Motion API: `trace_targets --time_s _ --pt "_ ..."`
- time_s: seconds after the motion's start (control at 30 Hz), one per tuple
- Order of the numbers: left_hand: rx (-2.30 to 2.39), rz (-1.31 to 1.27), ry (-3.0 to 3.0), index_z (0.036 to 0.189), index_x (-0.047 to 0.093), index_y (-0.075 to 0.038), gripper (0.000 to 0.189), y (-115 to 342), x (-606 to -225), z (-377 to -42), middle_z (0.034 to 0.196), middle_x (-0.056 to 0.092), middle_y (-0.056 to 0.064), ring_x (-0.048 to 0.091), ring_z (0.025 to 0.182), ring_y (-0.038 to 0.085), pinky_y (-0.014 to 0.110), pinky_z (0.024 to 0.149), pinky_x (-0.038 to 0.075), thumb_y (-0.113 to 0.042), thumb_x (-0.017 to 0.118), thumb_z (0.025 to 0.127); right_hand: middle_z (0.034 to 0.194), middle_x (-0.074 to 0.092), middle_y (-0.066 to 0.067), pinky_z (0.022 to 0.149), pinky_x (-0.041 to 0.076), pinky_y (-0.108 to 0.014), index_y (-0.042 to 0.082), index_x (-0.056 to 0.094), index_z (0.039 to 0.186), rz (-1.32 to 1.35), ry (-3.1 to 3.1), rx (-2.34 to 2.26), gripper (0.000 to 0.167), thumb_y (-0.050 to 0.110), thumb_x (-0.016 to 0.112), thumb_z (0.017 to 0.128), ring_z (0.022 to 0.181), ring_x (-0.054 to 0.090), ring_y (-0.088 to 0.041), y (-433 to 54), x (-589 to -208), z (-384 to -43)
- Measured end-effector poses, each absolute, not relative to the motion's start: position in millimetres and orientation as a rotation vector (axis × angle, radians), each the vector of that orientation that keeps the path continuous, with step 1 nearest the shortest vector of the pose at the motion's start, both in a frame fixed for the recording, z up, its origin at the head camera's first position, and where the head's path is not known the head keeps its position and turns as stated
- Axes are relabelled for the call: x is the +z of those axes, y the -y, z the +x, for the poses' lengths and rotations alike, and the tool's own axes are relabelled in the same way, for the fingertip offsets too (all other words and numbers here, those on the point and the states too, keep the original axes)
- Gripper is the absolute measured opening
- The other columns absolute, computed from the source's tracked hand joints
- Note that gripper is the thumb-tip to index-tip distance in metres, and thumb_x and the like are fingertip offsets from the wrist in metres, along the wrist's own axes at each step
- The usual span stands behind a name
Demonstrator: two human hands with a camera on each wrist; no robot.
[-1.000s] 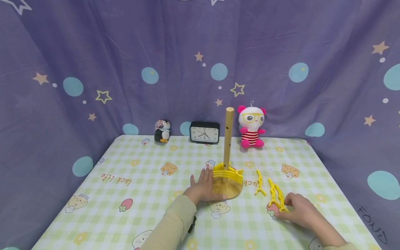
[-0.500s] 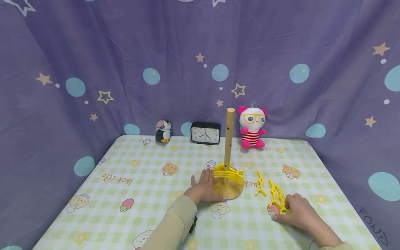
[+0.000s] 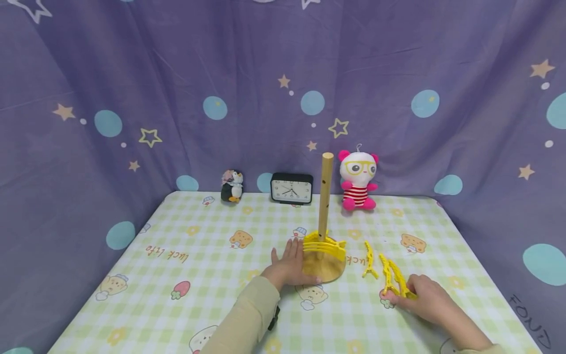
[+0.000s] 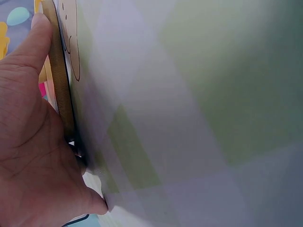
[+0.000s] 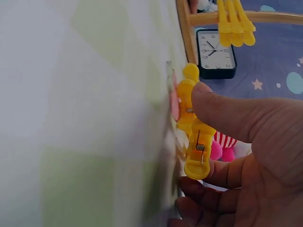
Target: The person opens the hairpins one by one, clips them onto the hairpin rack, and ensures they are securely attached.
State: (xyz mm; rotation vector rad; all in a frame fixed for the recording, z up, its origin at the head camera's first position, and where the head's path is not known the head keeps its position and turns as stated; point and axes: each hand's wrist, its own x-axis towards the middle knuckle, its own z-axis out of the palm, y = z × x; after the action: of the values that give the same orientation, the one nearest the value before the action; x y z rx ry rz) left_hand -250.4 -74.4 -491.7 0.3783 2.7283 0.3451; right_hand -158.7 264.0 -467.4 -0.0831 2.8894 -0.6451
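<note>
A round wooden base [image 3: 325, 271] carries an upright wooden post [image 3: 325, 196]. Several yellow hair clips [image 3: 325, 250] sit around the lower part of the post. Against the base's left and front edge lies my left hand [image 3: 289, 268], fingers and thumb straight; in the left wrist view its thumb [image 4: 35, 45] runs along the wooden edge. My right hand [image 3: 426, 297] pinches a yellow hair clip [image 5: 198, 150] by its spring end between thumb and index finger. A second clip [image 3: 385, 273] lies close beside it, and a third clip [image 3: 369, 260] farther left on the cloth.
At the table's back stand a penguin toy [image 3: 232, 187], a black clock [image 3: 292, 189] and a pink-and-white plush panda [image 3: 358, 182]. A green checked cloth [image 3: 212, 295] covers the table, with a purple curtain [image 3: 247, 64] behind it.
The thumb and index finger of my right hand have closed on the rightmost clip, whose near end has swung slightly right. The left hand stays against the base.
</note>
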Motion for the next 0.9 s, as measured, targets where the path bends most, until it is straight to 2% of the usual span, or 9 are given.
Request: trace_targets --time_s 0.2,0.33,0.5,0.6,0.67,0.77,0.9 --pt "0.340 0.366 -2.719 0.157 0.000 -0.007 0.126 74.3 -493.8 -252.6 0.162 -0.009 0.010 -0.009 0.149 0.025 0.065 0.111 -0.008 -0.082 0.057 0.073 0.074 0.043 -0.004 0.058 0.032 -0.031 0.007 0.045 0.090 -0.039 -2.856 -0.736 0.048 0.046 0.072 0.085 0.064 0.039 -0.018 -273.2 -464.0 -159.8" --pt "0.335 0.365 -2.709 0.157 -0.001 -0.008 0.127 73.8 -487.8 -249.7 0.163 -0.009 0.010 -0.009 0.149 0.024 0.064 0.111 -0.009 -0.082 0.057 0.072 0.071 0.040 -0.003 0.058 0.032 -0.032 0.006 0.045 0.095 -0.026 -2.894 -0.765 0.048 0.046 0.070 0.087 0.063 0.038 -0.018 -276.7 -461.5 -158.2" --pt "0.339 0.367 -2.714 0.157 0.001 -0.007 0.127 73.4 -488.1 -249.6 0.163 -0.007 0.010 -0.008 0.149 0.024 0.064 0.111 -0.008 -0.083 0.057 0.072 0.073 0.046 -0.002 0.059 0.035 -0.033 0.004 0.046 0.103 -0.015 -2.958 -0.819 0.046 0.042 0.067 0.091 0.065 0.042 -0.019 -277.4 -454.6 -158.6" --pt "0.343 0.358 -2.718 0.157 0.001 -0.008 0.126 73.4 -491.2 -251.0 0.163 -0.008 0.010 -0.008 0.149 0.024 0.064 0.111 -0.008 -0.082 0.057 0.072 0.083 0.059 -0.009 0.062 0.044 -0.037 0.003 0.046 0.107 -0.032 -2.995 -0.869 0.043 0.039 0.066 0.093 0.073 0.056 -0.023 -275.6 -449.8 -159.5" --pt "0.346 0.355 -2.718 0.157 0.001 -0.008 0.126 73.5 -492.6 -251.7 0.163 -0.008 0.010 -0.008 0.149 0.025 0.064 0.111 -0.007 -0.082 0.058 0.072 0.098 0.064 -0.018 0.067 0.049 -0.043 0.002 0.047 0.112 -0.054 -3.017 -0.898 0.043 0.037 0.065 0.094 0.083 0.063 -0.029 -273.4 -446.9 -160.3" --pt "0.350 0.356 -2.719 0.157 0.001 -0.008 0.127 73.7 -493.5 -251.9 0.163 -0.008 0.010 -0.008 0.149 0.025 0.064 0.111 -0.007 -0.081 0.059 0.072 0.118 0.062 -0.027 0.075 0.052 -0.051 0.001 0.049 0.122 -0.101 -3.037 -0.944 0.046 0.036 0.062 0.096 0.096 0.065 -0.037 -268.9 -443.0 -161.8" --pt "0.345 0.360 -2.723 0.157 0.003 -0.007 0.126 74.3 -495.1 -252.4 0.163 -0.007 0.010 -0.007 0.149 0.025 0.064 0.111 -0.007 -0.081 0.059 0.072 0.122 0.061 -0.026 0.075 0.052 -0.051 0.001 0.050 0.132 -0.166 -3.069 -0.983 0.051 0.037 0.059 0.097 0.098 0.064 -0.037 -261.6 -438.0 -164.7"
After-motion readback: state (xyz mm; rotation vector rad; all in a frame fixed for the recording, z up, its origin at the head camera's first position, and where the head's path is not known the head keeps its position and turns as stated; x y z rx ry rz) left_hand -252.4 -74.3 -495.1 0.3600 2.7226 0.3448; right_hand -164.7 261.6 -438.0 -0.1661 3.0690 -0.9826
